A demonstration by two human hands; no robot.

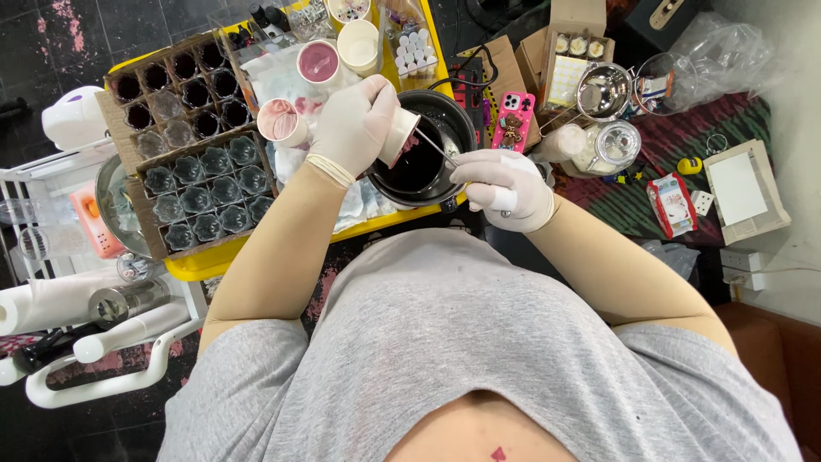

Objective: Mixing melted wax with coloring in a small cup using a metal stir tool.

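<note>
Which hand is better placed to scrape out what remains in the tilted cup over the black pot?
Right, probably. The right hand already holds the thin metal tool angled toward the mouth of the paper cup. The left hand is wrapped around that cup, tilting it over the black pot.

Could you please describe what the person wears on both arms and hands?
Both hands are covered by thin, whitish disposable gloves: the left hand glove has a rolled cuff at the wrist, and the right hand glove looks slightly wrinkled. Each arm wears a smooth, close-fitting beige sleeve from glove to upper arm, under the short sleeves of a grey T-shirt.
</note>
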